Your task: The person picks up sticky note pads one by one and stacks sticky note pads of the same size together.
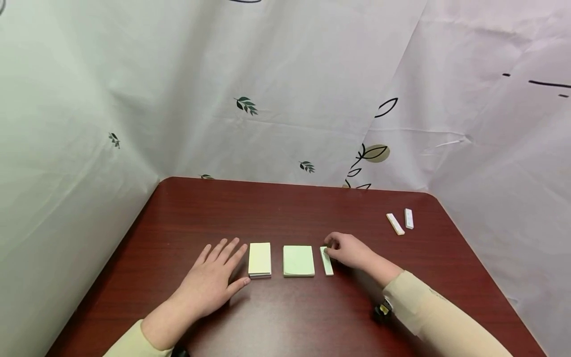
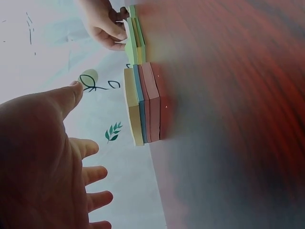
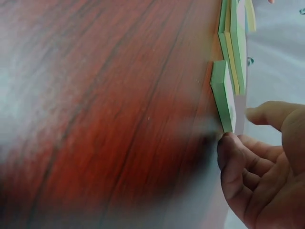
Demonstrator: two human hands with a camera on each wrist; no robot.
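Observation:
A narrow green sticky-note pad lies flat at the right end of a row. My right hand is at its far end, fingers curled close against that end. In the right wrist view the thumb stands apart from the fingers, above the pad's top. A square green stack of sticky notes with a yellow layer lies in the middle. Left of it is a rectangular stack of sticky notes, yellow over blue and pink. My left hand is spread beside this stack, fingers straight, holding nothing.
Two narrow white-topped pads, one slanted and one more upright, lie at the far right of the dark red table. A white curtain with leaf prints hangs behind and at both sides.

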